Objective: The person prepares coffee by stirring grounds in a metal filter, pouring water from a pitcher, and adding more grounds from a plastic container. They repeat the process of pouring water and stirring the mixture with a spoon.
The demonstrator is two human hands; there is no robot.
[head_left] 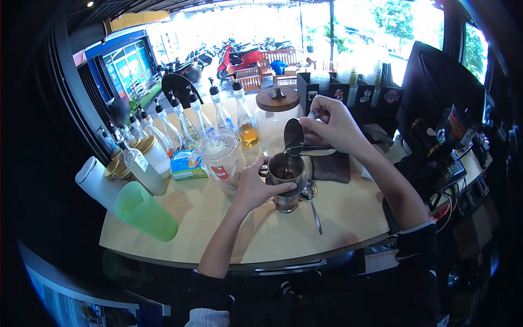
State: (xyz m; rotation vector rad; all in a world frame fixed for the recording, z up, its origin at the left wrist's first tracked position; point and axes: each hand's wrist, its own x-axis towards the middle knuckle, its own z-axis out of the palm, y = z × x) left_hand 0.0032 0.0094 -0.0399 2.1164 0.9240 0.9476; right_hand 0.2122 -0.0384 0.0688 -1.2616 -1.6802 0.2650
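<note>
My left hand (255, 184) is wrapped round a metal cup (286, 167), which sits on top of a glass (286, 204) on the counter. Dark contents show inside the cup. Above it, my right hand (335, 124) grips a small metal pitcher (293, 134), tilted with its lip over the cup's opening. A thin stream seems to run from the pitcher into the cup. Just right of the glass, a spoon (314, 213) lies beside a round metal piece (308, 189). A clear plastic container (218, 152) stands left of the cup.
Pump bottles (247, 120) line the back left. A wooden-lidded jar (278, 117) and a dark folded cloth (331, 167) are behind the cup. A green tumbler (145, 211) stands front left, near a tissue box (188, 164). Black cup holders (344, 94) are at back right.
</note>
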